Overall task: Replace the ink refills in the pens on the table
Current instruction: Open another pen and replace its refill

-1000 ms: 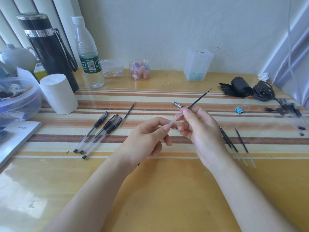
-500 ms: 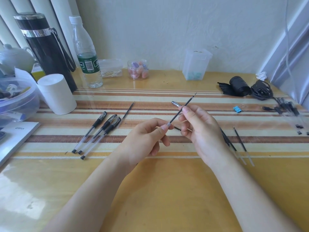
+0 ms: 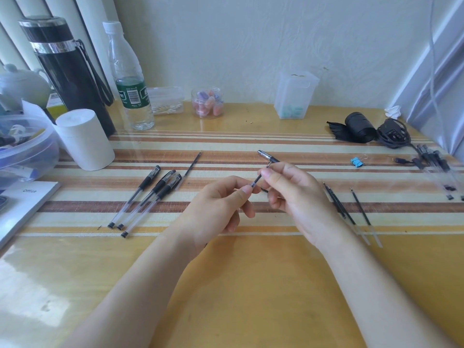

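Observation:
My left hand [image 3: 221, 207] grips a clear pen barrel, mostly hidden in the fist, its open end poking out by the thumb. My right hand [image 3: 296, 194] pinches a black ink refill [image 3: 257, 180] whose lower part sits inside that barrel; only a short piece shows between the hands. A black and silver pen part [image 3: 267, 156] lies on the table just behind my right hand. Three capped pens [image 3: 150, 194] lie side by side to the left, with a loose refill [image 3: 192, 164] beyond them. Several refills [image 3: 337, 204] lie to the right.
A white cylinder [image 3: 84, 139], a black flask [image 3: 67, 71] and a water bottle [image 3: 130, 79] stand at the back left beside a plastic bowl [image 3: 30, 151]. More pens [image 3: 431, 159], a blue clip [image 3: 356, 162] and black cables [image 3: 391, 134] sit at the far right.
The refill stuck far out past my right hand a second ago. It has slid down into the barrel, and my right hand has closed in on the left.

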